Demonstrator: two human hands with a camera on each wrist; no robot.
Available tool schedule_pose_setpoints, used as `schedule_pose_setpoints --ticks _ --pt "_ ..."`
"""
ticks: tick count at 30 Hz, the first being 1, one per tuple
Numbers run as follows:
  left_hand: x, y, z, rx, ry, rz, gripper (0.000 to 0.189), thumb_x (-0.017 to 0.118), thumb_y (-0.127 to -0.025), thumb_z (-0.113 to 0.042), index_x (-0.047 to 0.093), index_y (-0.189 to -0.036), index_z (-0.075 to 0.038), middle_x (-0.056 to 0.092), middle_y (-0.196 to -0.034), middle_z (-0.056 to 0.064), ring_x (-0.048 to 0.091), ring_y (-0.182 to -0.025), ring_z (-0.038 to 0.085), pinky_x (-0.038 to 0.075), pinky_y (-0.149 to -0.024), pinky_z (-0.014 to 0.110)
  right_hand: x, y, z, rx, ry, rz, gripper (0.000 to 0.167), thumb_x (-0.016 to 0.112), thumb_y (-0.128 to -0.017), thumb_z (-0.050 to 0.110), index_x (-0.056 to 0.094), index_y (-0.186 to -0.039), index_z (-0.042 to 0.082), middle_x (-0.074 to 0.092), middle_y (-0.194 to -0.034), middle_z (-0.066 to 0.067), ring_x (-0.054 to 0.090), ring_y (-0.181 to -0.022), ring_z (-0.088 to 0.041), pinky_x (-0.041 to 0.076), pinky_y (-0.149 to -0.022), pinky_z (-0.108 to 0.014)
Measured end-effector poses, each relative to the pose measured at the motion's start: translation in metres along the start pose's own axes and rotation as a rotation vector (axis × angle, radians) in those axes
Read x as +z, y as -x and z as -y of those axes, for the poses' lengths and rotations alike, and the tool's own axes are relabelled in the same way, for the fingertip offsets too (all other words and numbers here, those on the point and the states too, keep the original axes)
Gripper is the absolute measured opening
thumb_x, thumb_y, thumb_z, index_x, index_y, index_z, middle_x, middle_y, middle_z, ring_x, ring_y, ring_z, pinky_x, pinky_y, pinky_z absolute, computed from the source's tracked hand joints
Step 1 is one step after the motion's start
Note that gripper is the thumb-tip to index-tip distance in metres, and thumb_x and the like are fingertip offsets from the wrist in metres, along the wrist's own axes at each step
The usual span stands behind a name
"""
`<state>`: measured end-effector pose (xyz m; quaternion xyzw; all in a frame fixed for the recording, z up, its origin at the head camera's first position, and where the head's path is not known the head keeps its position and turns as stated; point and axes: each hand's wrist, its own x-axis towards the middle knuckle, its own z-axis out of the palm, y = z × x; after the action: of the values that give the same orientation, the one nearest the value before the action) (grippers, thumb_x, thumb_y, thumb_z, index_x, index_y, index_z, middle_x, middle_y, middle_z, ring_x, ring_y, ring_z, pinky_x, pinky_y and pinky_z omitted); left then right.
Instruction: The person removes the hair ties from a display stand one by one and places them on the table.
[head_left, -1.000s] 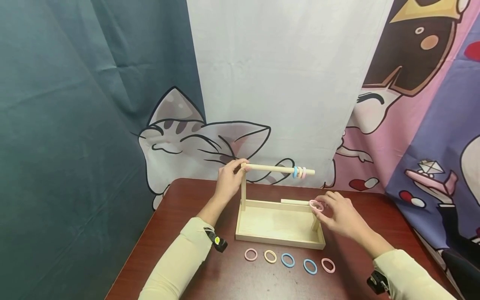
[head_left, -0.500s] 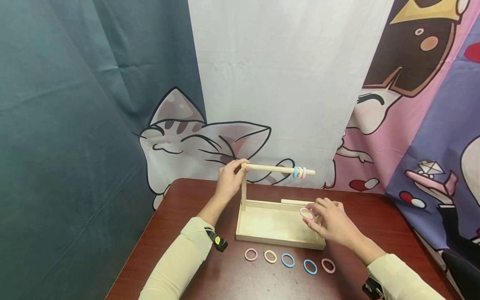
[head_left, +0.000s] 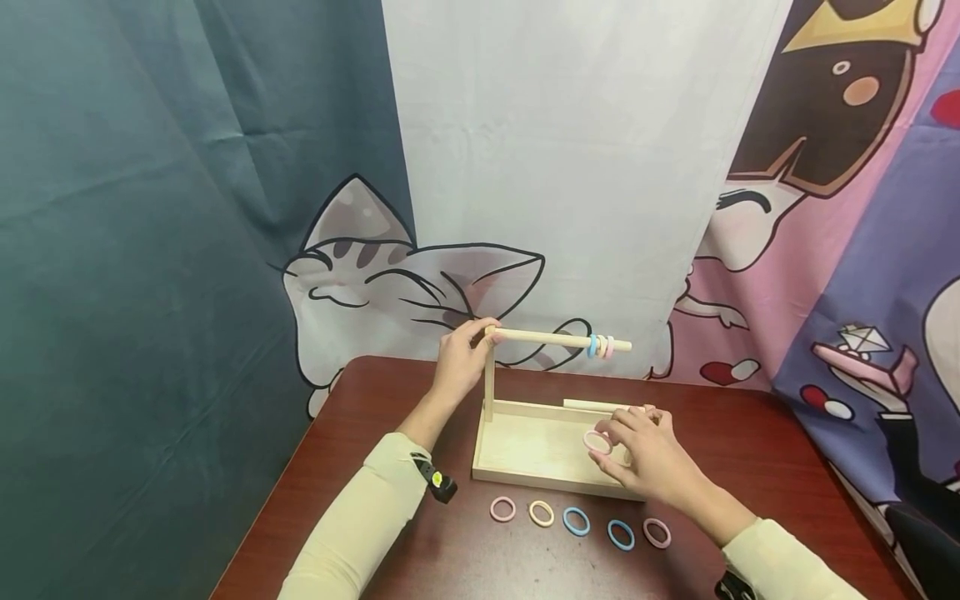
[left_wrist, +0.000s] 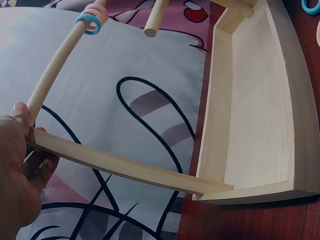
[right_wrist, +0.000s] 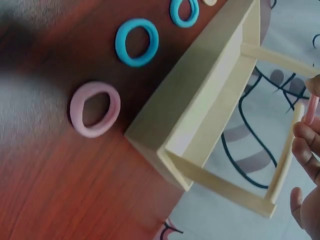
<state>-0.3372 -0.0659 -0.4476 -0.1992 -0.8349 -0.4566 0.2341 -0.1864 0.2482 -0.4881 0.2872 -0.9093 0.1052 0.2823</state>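
My left hand (head_left: pixel 463 358) grips the top corner of the wooden stand, where the tall post (head_left: pixel 489 383) meets the upper rod (head_left: pixel 540 337). A blue, a cream and a pink ring hang near that rod's free right end; the left wrist view shows the blue ring (left_wrist: pixel 80 19) innermost. With thumb and fingertips, my right hand (head_left: pixel 651 452) pinches a pink ring (head_left: pixel 587 437) above the right part of the stand's tray (head_left: pixel 525 442). In the right wrist view this pink ring (right_wrist: pixel 311 109) appears edge-on. A lower rod (head_left: pixel 588 406) points left behind the right hand, which hides its post.
Along the tray's front lie a pink ring (head_left: pixel 492 509), a cream ring (head_left: pixel 531 514), two blue rings, one of them this blue ring (head_left: pixel 566 522), and another pink ring (head_left: pixel 647 533). They rest on the dark red table (head_left: pixel 315 492). A printed curtain (head_left: pixel 585 167) hangs behind it.
My right hand has moved left and nearer with the pink ring, from beside the lower rod to over the tray. The left hand keeps its grip on the corner.
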Motion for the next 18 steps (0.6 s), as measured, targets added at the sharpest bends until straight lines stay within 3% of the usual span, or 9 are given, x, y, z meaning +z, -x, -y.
schedule_pose_setpoints --ticks 9,18 --pt "0.0 0.001 0.0 0.008 0.019 0.0 0.033 0.08 -0.098 -0.039 0.082 -0.123 -0.017 0.079 -0.105 0.006 0.071 -0.087 0.022 0.06 -0.081 0.04 0.013 0.006 0.023 -0.086 0.002 0.021 0.031 0.093 -0.085 0.038 0.075 -0.104 0.023 0.059 -0.088 0.014 0.055 -0.09 -0.007 0.04 -0.081 -0.051" --pt "-0.001 0.001 0.0 -0.015 0.019 0.015 0.035 0.079 -0.098 -0.04 0.082 -0.124 -0.016 0.08 -0.107 0.006 0.075 -0.094 0.023 0.063 -0.088 0.045 0.027 0.009 0.05 -0.137 -0.014 0.069 0.036 0.096 -0.08 0.038 0.076 -0.105 0.023 0.063 -0.092 0.014 0.055 -0.09 -0.004 0.037 -0.086 -0.047"
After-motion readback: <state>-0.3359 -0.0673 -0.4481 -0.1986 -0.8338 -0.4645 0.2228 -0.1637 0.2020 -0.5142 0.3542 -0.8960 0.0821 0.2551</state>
